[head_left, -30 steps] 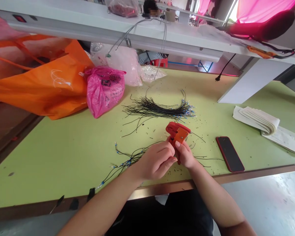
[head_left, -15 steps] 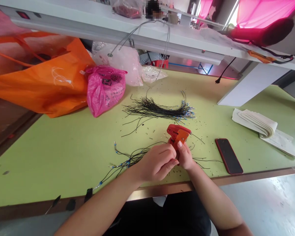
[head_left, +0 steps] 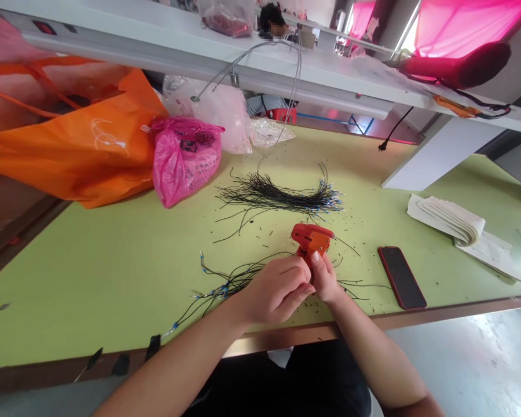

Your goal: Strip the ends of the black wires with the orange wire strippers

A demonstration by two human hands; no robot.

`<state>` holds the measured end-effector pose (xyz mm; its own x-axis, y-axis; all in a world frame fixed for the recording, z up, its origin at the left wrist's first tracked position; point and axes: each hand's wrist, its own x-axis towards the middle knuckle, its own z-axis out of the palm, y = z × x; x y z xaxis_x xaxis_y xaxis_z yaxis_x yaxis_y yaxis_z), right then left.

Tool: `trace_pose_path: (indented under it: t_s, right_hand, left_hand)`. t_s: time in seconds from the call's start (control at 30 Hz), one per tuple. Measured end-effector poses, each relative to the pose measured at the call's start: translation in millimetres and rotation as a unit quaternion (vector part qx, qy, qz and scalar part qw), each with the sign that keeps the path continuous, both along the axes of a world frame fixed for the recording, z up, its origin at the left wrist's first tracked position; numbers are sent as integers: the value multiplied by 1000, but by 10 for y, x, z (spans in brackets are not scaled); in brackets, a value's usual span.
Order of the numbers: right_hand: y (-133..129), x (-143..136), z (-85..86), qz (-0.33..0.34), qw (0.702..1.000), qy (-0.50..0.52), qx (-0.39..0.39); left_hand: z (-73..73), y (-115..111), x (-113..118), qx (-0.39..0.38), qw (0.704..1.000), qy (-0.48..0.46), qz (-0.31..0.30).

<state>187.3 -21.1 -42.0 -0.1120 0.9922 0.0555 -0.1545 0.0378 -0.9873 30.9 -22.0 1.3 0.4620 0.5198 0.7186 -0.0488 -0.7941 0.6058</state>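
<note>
Hardly anything has shifted since the earlier frame: on my feed the red-and-orange tool (head_left: pixel 319 240) sits slightly lower, and its handle end, which showed below the fingers then, is covered now. My view has drifted a touch too.

I have the tool raised over the near part of the surface (head_left: pixel 113 272), in front of the body, between the far wire bundle (head_left: pixel 282 194) and the near edge. Its red nose points left; the head's long axis runs roughly left to right, and the handle drops back towards the person.

My right hand (head_left: pixel 323 278) is wrapped round the handle, thumb flat on the orange side, I judge to steady the head while the fingers squeeze. My left hand (head_left: pixel 282 289) is curled with its fingers pressed together, close against the tool below the nose; whatever it may be pinching I cannot tell from here.

The bundle lies crosswise with its blue tips gathered at the right, probably to keep like ends together. Looser wires (head_left: pixel 230 284) lie by the left forearm, blue tips leftward, seemingly within easy reach. The phone (head_left: pixel 402 278) rests well off to the right, likely to leave elbow room.
</note>
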Motion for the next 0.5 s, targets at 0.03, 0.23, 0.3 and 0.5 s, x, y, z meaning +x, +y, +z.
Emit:
trace_pose_path:
  t_s: [0.03,0.23,0.3,0.5]
  right_hand:
    - [-4,-6,5,-5,1000,1,4]
    - [-14,-23,23,-5,1000,14,9]
    - [-13,-25,30,-7,1000,13,7]
    - [-28,-37,47,-16,1000,-7,6]
  left_hand:
    - [1,0,-3,-2,1000,1,-1]
    - [-10,-8,-19,-20,1000,7,1]
    - [-21,-12,-20,-23,1000,7,1]
    - [-24,-20,-14,-19,1000,5,1]
